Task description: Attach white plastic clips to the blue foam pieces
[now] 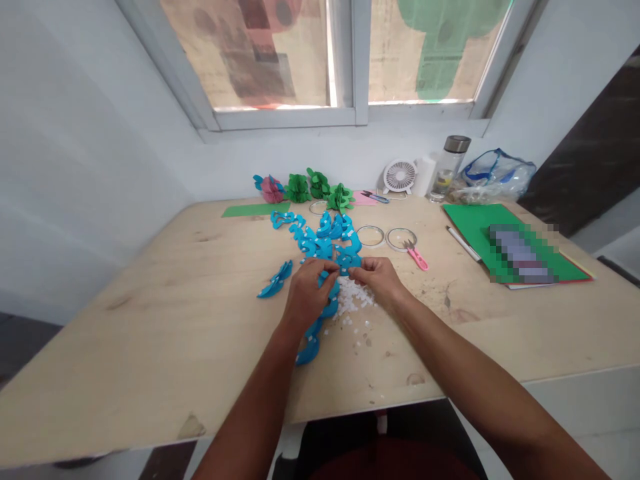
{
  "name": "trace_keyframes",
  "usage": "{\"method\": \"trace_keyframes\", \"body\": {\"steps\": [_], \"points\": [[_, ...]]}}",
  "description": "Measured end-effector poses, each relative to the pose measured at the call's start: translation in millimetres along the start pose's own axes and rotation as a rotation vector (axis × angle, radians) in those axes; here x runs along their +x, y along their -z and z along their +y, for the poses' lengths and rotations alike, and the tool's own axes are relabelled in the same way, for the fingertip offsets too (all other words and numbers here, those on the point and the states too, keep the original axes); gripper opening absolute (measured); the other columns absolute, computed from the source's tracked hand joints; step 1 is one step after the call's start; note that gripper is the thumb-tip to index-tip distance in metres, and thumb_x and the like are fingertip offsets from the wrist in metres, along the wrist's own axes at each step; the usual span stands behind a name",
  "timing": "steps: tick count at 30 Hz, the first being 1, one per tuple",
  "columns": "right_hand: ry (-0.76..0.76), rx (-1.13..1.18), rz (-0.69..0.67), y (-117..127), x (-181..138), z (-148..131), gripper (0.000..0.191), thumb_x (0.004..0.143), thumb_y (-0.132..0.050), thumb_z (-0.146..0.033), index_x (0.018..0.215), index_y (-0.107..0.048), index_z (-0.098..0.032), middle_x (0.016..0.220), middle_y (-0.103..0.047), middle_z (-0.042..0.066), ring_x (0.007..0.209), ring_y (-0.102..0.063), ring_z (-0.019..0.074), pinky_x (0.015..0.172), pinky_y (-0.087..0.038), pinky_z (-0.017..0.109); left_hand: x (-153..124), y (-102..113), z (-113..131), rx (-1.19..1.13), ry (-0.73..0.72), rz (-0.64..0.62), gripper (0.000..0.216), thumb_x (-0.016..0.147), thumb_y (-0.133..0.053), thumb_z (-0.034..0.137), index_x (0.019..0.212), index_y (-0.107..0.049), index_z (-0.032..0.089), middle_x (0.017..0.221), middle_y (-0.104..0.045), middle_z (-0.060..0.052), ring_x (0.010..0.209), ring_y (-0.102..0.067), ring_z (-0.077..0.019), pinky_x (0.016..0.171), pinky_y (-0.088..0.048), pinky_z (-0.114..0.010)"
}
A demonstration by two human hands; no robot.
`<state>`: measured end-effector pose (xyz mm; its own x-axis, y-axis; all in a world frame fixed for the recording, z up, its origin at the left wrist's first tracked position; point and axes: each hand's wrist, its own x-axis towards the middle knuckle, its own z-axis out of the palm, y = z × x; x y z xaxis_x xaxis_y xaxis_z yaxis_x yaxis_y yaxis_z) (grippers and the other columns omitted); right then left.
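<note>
Blue curved paper cut-outs (pixel 313 243) with small white tape squares lie in a loose cluster at the middle of the table. Between my two hands is one such blue paper cut-out (pixel 345 265). My left hand (pixel 311 287) has its fingers pinched at the piece's left edge. From the other side my right hand (pixel 380 277) pinches its right edge, thumb and forefinger together. Any small tape scrap in the fingertips is too small to make out. Small white paper scraps (pixel 354 297) are scattered just below the hands. More blue cut-outs (pixel 307 350) show beside my left forearm.
Tape rolls (pixel 370 237) and pink thread snips (pixel 416 257) lie right of the cluster. Green and pink paper flowers (pixel 299 189) stand by the wall. Behind are a small fan (pixel 400 177) and a glass bottle (pixel 450 167). Green sheets (pixel 470 233) lie at right.
</note>
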<state>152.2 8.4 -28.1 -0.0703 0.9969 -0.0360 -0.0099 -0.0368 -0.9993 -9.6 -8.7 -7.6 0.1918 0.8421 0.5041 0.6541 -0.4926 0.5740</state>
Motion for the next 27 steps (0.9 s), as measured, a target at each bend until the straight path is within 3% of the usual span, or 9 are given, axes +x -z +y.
{"method": "trace_keyframes", "body": {"steps": [19,27], "points": [[0.016,-0.076,-0.017,-1.7,-3.6,-2.9,0.03,0.061,-0.065,-0.035,0.046,-0.046,-0.017,0.041,-0.039,-0.006,0.042,-0.031,0.0064,0.043,-0.021,0.023,-1.1,-2.6,2.0,0.043,-0.006,-0.017,0.012,0.08,-0.05,0.025,0.081,-0.061,0.02,0.083,-0.065,-0.004,0.083,-0.058,-0.0184,0.077,-0.046,-0.031],[0.016,-0.097,-0.024,-3.1,-4.4,-3.2,0.025,0.062,-0.064,-0.034,0.049,-0.052,-0.016,0.042,-0.042,-0.005,0.043,-0.034,0.0074,0.044,-0.024,0.023,-0.1,-3.4,2.8,0.058,-0.017,-0.041,0.009,0.081,-0.049,0.022,0.077,-0.056,0.019,0.08,-0.062,-0.003,0.081,-0.056,-0.0182,0.074,-0.044,-0.031]]}}
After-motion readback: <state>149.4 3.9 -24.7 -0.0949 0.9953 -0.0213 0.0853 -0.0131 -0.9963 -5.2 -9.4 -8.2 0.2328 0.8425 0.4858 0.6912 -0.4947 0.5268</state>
